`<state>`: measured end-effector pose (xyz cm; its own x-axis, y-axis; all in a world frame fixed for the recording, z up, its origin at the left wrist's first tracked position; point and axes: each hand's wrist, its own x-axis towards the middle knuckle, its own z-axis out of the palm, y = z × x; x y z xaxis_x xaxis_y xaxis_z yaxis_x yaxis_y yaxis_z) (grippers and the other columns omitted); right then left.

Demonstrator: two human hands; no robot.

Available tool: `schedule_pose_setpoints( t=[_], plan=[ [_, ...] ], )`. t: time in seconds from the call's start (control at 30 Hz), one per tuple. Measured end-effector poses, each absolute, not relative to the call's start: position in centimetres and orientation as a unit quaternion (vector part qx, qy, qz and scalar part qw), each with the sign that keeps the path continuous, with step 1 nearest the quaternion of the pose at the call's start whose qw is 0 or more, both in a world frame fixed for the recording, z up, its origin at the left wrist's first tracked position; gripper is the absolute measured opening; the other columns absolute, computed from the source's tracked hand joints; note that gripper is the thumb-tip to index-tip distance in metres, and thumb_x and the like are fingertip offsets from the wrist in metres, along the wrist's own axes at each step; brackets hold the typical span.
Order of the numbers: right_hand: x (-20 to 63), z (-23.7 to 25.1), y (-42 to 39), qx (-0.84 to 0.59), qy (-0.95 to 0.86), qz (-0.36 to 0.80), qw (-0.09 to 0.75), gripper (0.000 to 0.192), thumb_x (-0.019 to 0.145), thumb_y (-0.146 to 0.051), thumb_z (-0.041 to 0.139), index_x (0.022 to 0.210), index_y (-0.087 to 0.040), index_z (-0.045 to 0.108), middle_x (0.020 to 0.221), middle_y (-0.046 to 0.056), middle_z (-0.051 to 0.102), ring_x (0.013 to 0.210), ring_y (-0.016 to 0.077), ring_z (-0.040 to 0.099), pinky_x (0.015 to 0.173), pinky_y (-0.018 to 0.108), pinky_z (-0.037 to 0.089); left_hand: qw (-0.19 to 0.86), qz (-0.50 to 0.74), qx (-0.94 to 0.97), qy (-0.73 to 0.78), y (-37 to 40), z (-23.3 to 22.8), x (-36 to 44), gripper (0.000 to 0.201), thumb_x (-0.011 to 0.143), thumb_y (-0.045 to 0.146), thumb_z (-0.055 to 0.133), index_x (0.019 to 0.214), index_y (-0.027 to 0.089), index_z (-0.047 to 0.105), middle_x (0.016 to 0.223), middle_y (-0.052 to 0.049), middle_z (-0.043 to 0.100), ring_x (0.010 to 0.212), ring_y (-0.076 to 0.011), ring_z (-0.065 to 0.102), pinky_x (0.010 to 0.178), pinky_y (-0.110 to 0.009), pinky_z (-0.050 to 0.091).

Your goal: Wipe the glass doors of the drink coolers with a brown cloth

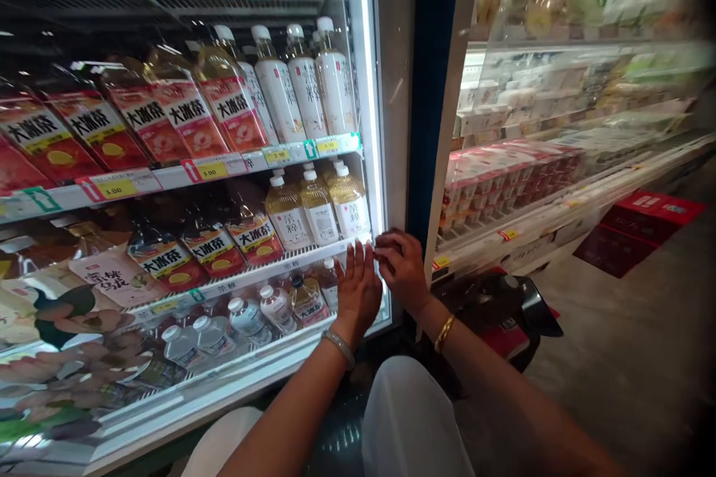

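My left hand (359,289) is raised at the lower right side of a lit drinks cooler, its fingers stretched out and close together over the shelf edge. Beside it, my right hand (403,266) is at the cooler's bright side frame (370,89), fingers bent inward. Whatever its fingertips hold, if anything, is hidden. Behind my left fingers stand white-labelled tea bottles (351,205) on the middle shelf. Small bottles (307,302) sit on the shelf below. A bangle is on each wrist.
Red-labelled iced tea bottles (232,104) fill the upper shelf above price tags (209,170). At right is another chilled display (520,179) with packaged goods. A red box (635,231) juts out near it. A dark object with a black spout-like part (537,305) stands below. My knees are close beneath.
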<state>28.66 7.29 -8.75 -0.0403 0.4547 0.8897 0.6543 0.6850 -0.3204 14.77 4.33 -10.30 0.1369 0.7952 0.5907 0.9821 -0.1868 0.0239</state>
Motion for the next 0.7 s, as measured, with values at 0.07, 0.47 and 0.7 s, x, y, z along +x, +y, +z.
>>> schedule_pose_setpoints(
  t=[0.07, 0.47, 0.7],
  plan=[
    [28.2, -9.0, 6.4, -0.371, -0.714, -0.104, 0.584, 0.033, 0.083, -0.012, 0.062, 0.103, -0.033, 0.077, 0.12, 0.007, 0.069, 0.119, 0.0312, 0.062, 0.1, 0.056, 0.057, 0.207, -0.252, -0.731, -0.6, 3.9, -10.5, 14.5, 0.064, 0.096, 0.019, 0.048, 0.16, 0.017, 0.042, 0.166, -0.016, 0.036, 0.157, -0.0305, 0.035, 0.13, -0.058, 0.023],
    [27.6, 6.1, 10.1, -0.28, -0.69, -0.169, 0.645, 0.038, 0.086, -0.012, 0.065, 0.116, -0.036, 0.068, 0.131, 0.005, 0.068, 0.129, 0.0315, 0.061, 0.109, 0.06, 0.055, 0.388, -0.361, -0.655, -0.538, 7.6, 0.3, 14.0, 0.066, 0.098, 0.028, 0.049, 0.162, 0.015, 0.038, 0.167, -0.016, 0.033, 0.161, -0.028, 0.021, 0.131, -0.054, -0.006],
    [28.2, 0.4, 9.8, -0.249, -0.738, -0.22, 0.587, 0.055, 0.085, -0.011, 0.061, 0.134, -0.036, 0.06, 0.143, 0.004, 0.067, 0.137, 0.0326, 0.061, 0.1, 0.058, 0.063, 0.447, -0.361, -0.654, -0.492, 6.6, -1.9, 11.9, 0.065, 0.096, 0.027, 0.05, 0.161, 0.022, 0.042, 0.165, -0.008, 0.041, 0.162, -0.0222, 0.016, 0.135, -0.05, 0.001]
  ],
)
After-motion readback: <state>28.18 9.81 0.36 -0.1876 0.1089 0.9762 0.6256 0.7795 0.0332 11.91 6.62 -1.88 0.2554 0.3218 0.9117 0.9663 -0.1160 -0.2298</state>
